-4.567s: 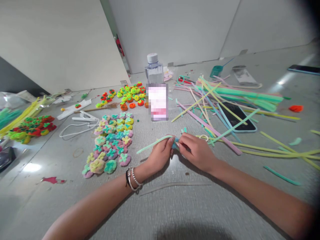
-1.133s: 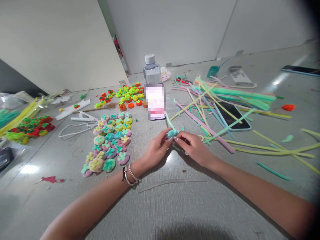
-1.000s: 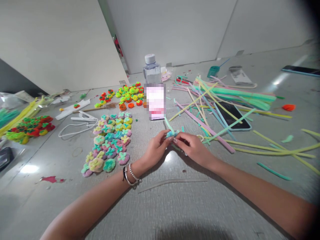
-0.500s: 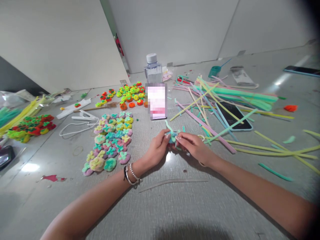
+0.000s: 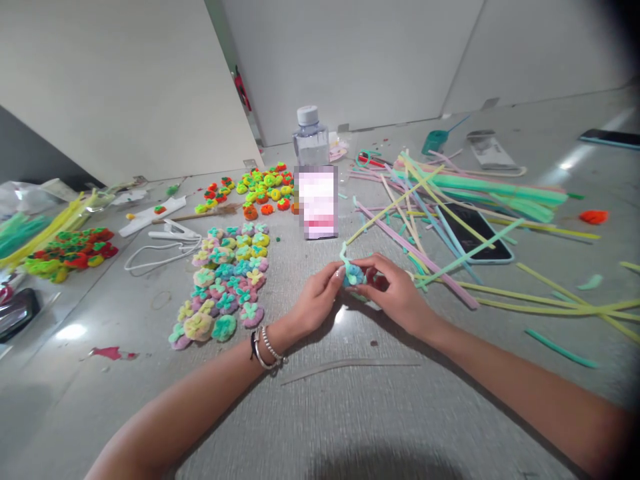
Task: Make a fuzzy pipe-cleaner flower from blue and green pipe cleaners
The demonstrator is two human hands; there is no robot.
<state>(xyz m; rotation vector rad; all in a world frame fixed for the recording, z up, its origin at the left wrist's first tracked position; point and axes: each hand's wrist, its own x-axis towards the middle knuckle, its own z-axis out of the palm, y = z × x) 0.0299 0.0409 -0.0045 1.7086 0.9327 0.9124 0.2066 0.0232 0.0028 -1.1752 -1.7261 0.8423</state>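
Between my two hands is a small blue fuzzy pipe-cleaner piece [image 5: 355,274] with a pale green pipe-cleaner strand [image 5: 345,253] that sticks up and bends over it. My left hand [image 5: 323,290] pinches its left side between thumb and fingers. On the right side, my right hand [image 5: 393,288] grips it with thumb below and index finger above. The fingertips partly cover the piece. To the left lie rows of finished pastel pipe-cleaner flowers [image 5: 227,303].
Behind the hands stand a phone with a blurred screen [image 5: 319,203] and a water bottle [image 5: 311,140]. Loose pipe cleaners [image 5: 425,257] and a dark phone [image 5: 473,230] spread at right. Red and yellow pipe-cleaner pieces [image 5: 70,253] and a white cord [image 5: 150,267] lie left. A grey strip [image 5: 350,363] lies in front.
My right fingers have spread and shifted from a tight pinch to a wider hold around the blue piece, showing more of it. The view has shifted slightly, moving the scene rightward.
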